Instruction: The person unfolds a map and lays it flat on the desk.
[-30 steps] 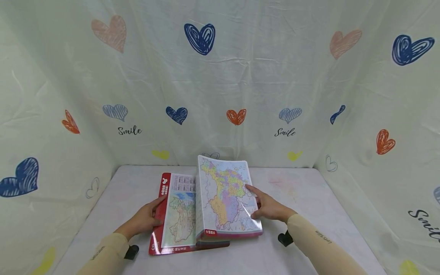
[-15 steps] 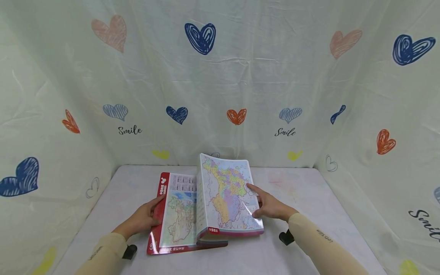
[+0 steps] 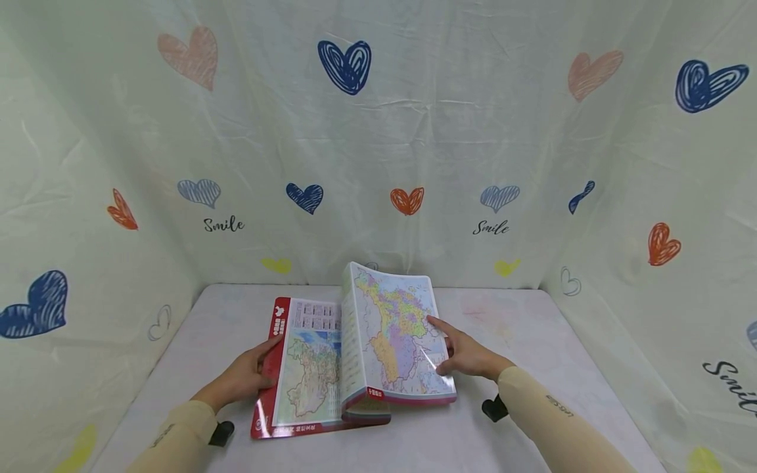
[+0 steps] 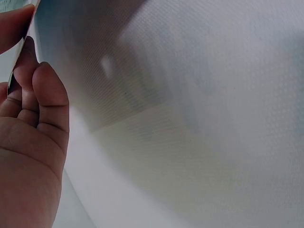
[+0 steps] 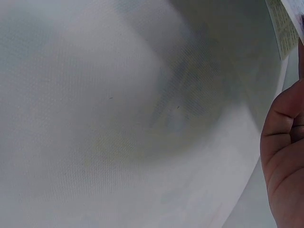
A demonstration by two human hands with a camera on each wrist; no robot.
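Note:
A glossy folded map (image 3: 310, 378) lies partly spread at mid-table, one panel over another. Its left panel has a red border and a relief map. The upper panel (image 3: 396, 341), printed with a coloured map, is raised and bows along its left side, where a strip of text shows. At the red border, my left hand (image 3: 241, 376) pinches the left edge between thumb and fingers; the left wrist view shows this thin edge (image 4: 21, 52) in the grip. My right hand (image 3: 473, 355) holds the upper panel's right edge, thumb on top and other fingers partly hidden beneath.
A pale cloth covers the table (image 3: 508, 315). Behind and at both sides hangs a white curtain (image 3: 378, 144) with printed hearts. Black wrist devices (image 3: 494, 408) sit under the cream sleeves (image 3: 544, 407).
The upper panel's left side has shifted right and risen slightly, exposing more of the text strip. My hands have drawn slightly apart, each still holding its edge.

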